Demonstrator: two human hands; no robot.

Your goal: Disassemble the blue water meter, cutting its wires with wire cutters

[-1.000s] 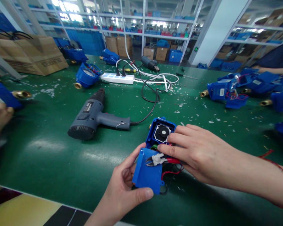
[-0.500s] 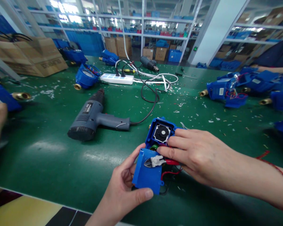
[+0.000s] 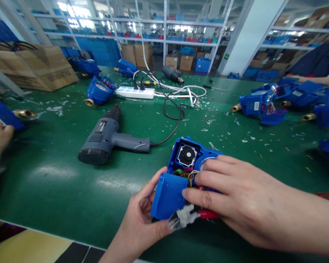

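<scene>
A blue water meter housing (image 3: 174, 157) lies open on the green bench, with a black round part (image 3: 188, 155) in a square recess and thin coloured wires (image 3: 191, 176) showing below it. My left hand (image 3: 138, 221) is closed on the blue flap-like cover (image 3: 168, 195) at the housing's near side, thumb along its lower edge. Red-handled diagonal cutters (image 3: 186, 216) are tucked in my right hand (image 3: 233, 193), their blurred jaws pointing left across the cover's lower corner. Its fingertips rest over the wires and the cover's right edge, hiding part of the housing.
A grey heat gun (image 3: 106, 140) lies left of the housing, its cord running to a white power strip (image 3: 135, 92). More blue meters (image 3: 253, 104) sit at right and another (image 3: 98, 89) at back left. A co-worker's hand (image 3: 0, 137) touches a meter at far left.
My right hand has shifted down and slightly right, bringing the cutters' jaws from the middle of the cover to its lower edge. More wires and the housing's right part now show.
</scene>
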